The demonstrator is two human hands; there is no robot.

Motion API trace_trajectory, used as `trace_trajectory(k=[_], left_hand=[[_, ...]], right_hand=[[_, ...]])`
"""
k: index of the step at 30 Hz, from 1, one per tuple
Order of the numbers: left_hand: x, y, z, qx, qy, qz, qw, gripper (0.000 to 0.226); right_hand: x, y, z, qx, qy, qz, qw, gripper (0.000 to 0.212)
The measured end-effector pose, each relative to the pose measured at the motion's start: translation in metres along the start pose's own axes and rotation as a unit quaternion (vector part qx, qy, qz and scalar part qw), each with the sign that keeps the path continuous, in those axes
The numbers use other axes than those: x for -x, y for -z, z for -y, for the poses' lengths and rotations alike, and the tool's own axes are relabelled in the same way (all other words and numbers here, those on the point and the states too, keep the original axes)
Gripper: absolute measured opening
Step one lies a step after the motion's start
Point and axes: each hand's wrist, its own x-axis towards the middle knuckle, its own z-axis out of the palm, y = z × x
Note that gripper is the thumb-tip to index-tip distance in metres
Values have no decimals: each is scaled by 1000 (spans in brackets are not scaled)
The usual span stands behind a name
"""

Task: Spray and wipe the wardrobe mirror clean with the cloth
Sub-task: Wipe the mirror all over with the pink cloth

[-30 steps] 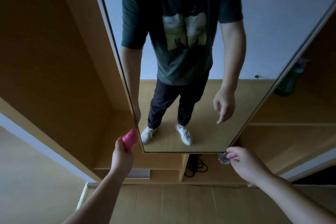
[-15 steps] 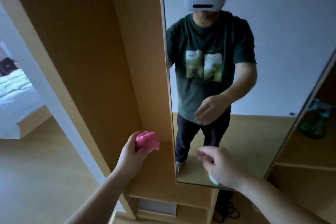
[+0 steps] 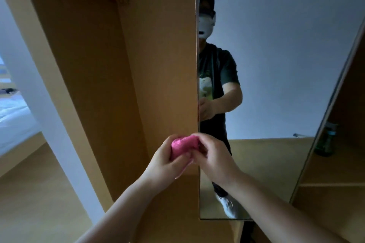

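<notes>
Right hand (image 3: pixel 215 161) now joins left hand (image 3: pixel 166 162) on cloth (image 3: pixel 183 144).

The cloth (image 3: pixel 183 145) sits between both hands, before the wardrobe panel (image 3: pixel 158 65), left of the mirror (image 3: pixel 276 85).

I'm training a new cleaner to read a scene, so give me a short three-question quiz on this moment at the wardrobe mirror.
1. True or false: the pink cloth is pressed flat against the mirror.
2. Which hand holds the cloth? A) left only B) right only C) both
3. Where is the green spray bottle?

Key
1. False: it is bunched up in front of the wooden panel, beside the mirror's left edge.
2. C: the left hand and the right hand both hold it.
3. In the open compartment right of the mirror, with neither hand on it.
</notes>
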Motion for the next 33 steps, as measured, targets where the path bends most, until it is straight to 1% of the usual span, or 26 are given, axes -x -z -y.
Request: trace_trajectory(k=[4, 6, 8, 10, 11, 12, 13, 14, 16, 17, 19, 21, 24, 27, 30, 33], left_hand=[[-12, -3, -10, 41, 4, 5, 999, 41], [-19, -11, -16, 30, -12, -4, 999, 32], [-25, -18, -22, 35, -27, -28, 999, 15], [-29, -24, -27, 53, -41, -20, 998, 8], [-31, -26, -30, 58, -46, -11, 997, 7], [-31, -29, -33, 64, -47, -6, 997, 8], [-32, -32, -35, 69, -44, -8, 997, 9], [-33, -34, -38, 73, -38, -13, 997, 13], [-37, -37, -43, 74, -22, -27, 997, 27], [-39, -39, -44, 74, -16, -35, 997, 32], [-41, -41, -45, 63, -14, -51, 997, 34], [-42, -44, -46, 46, -14, -60, 997, 26], [-44, -50, -48, 40, -8, -65, 997, 14], [-46, -54, -53, 30, -12, -75, 997, 11], [-46, -57, -56, 18, -23, -76, 997, 10], [-45, -61, -57, 15, -31, -77, 996, 11]], right_hand=[[0, 0, 8, 19, -11, -62, 998, 20], [0, 4, 14, 21, -18, -76, 997, 20], [2, 14, 19, -4, -5, -54, 999, 23], [5, 33, 24, -47, 15, 1, 999, 28], [7, 46, 24, -38, 30, 19, 999, 29], [9, 61, 21, -3, 49, 14, 999, 30], [9, 79, 16, 39, 66, -16, 997, 29], [10, 99, 9, 80, 73, -71, 992, 29], [10, 143, -6, 145, 67, -196, 967, 25], [10, 166, -14, 176, 53, -245, 952, 23], [9, 207, -27, 219, 2, -308, 926, 27], [9, 237, -38, 226, -59, -336, 912, 35], [7, 258, -51, 209, -144, -341, 905, 53], [1, 267, -61, 178, -200, -310, 912, 66], [-2, 267, -71, 147, -207, -264, 930, 70], [-1, 265, -76, 121, -183, -250, 943, 68]])
